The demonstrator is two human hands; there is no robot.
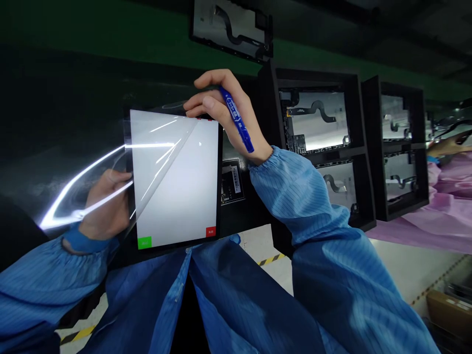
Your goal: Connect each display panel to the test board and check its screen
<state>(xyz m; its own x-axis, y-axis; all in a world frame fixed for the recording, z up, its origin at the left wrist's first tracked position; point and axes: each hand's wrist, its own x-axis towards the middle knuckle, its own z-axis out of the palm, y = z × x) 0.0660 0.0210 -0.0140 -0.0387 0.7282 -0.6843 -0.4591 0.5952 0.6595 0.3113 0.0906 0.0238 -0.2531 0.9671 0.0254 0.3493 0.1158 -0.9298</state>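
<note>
A tablet (191, 187) with a lit white screen stands tilted up in front of me, a green box and a red box in its lower corners. A clear plastic film (79, 196) is folded diagonally across the screen and sticks out past its left side. My left hand (106, 204) shows through this film, closed at the tablet's left edge. At the top right, my right hand (230, 110) has a blue marker pen (236, 118) tucked between its fingers. Its fingertips meet at the film's upper edge, apparently pinching it.
Right of the tablet, black trays (363, 147) hold opened panels with ribbon cables. Another panel (232, 27) lies at the back. A small labelled board (232, 182) rests beside the tablet. Farther right, a co-worker's pink sleeve (452, 182) and hand are visible.
</note>
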